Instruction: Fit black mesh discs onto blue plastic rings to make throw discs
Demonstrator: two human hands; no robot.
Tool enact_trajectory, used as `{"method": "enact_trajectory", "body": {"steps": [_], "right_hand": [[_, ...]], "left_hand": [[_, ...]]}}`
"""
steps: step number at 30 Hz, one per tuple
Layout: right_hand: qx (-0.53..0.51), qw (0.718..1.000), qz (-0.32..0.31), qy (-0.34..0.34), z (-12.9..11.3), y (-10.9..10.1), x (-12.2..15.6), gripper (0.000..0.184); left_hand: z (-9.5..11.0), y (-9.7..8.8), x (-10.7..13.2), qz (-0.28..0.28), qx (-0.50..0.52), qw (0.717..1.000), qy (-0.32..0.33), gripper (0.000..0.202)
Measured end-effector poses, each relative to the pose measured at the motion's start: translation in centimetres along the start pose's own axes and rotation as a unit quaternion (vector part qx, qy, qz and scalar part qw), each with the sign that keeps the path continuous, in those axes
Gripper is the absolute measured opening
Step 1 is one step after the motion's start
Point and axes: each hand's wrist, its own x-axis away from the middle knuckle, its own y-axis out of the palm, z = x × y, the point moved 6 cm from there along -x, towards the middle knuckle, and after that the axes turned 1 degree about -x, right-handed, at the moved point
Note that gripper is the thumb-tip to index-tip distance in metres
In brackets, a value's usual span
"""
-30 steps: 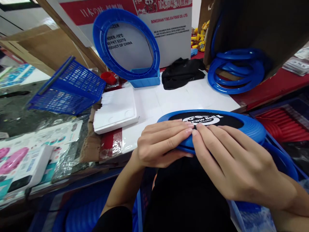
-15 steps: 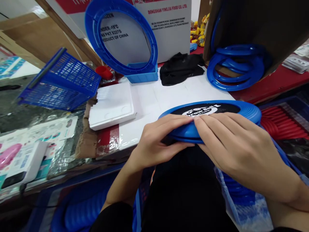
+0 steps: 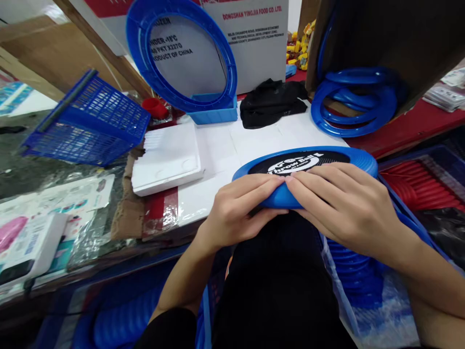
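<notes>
A blue plastic disc (image 3: 358, 157) with a black fabric centre printed in white lettering lies tilted at the near edge of the white table sheet (image 3: 254, 140). Both hands grip its near rim, fingertips meeting on top. My left hand (image 3: 240, 206) curls over the rim from the left, thumb under it. My right hand (image 3: 345, 208) lies over the rim from the right, fingers pressed on the blue edge. Black cloth (image 3: 279, 276) hangs below the disc over my lap.
An upright blue ring in a stand (image 3: 181, 53) faces a printed carton (image 3: 254, 34). Loose blue rings (image 3: 354, 102), a black cloth pile (image 3: 272, 104), a white foam tray (image 3: 165, 157), a tipped blue basket (image 3: 87, 121), a stack of blue rings (image 3: 358, 276) at lower right.
The disc and both hands have shifted slightly left and up; the grip on the near rim is the same.
</notes>
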Motion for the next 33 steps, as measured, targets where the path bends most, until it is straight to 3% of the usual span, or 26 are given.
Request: {"method": "enact_trajectory", "body": {"steps": [3,7,9,12,16,23,29,33], "right_hand": [[-0.039,0.998,0.017,0.052,2.9,-1.1,2.1,0.046],[-0.14,0.985,0.043,0.091,5.7,-1.5,4.2,0.046],[-0.162,0.983,0.047,0.074,5.7,-1.2,4.3,0.046],[-0.161,0.985,0.037,0.045,4.8,-0.9,3.8,0.047],[-0.156,0.987,0.023,0.035,3.7,-1.1,3.2,0.047],[-0.109,0.994,0.013,0.009,0.7,-1.8,1.2,0.041],[-0.09,0.996,0.003,0.019,1.0,-2.3,0.4,0.03],[-0.054,0.998,-0.011,0.009,1.0,-2.4,0.0,0.03]], "left_hand": [[-2.6,-2.1,1.2,-0.012,0.044,0.999,0.011,0.053],[-5.2,-5.3,1.8,0.026,0.081,0.996,0.004,0.051],[-4.3,-5.7,1.2,0.005,0.081,0.997,0.001,0.06],[-0.9,-5.0,-0.3,-0.074,0.048,0.996,0.019,0.071],[1.9,-4.0,-1.7,-0.117,-0.016,0.992,0.035,0.061],[2.6,-2.2,-2.5,-0.116,0.015,0.991,0.068,0.053],[2.8,-1.6,-3.0,-0.097,-0.005,0.993,0.07,0.045],[3.0,-1.4,-3.3,-0.103,-0.054,0.99,0.081,0.052]]}}
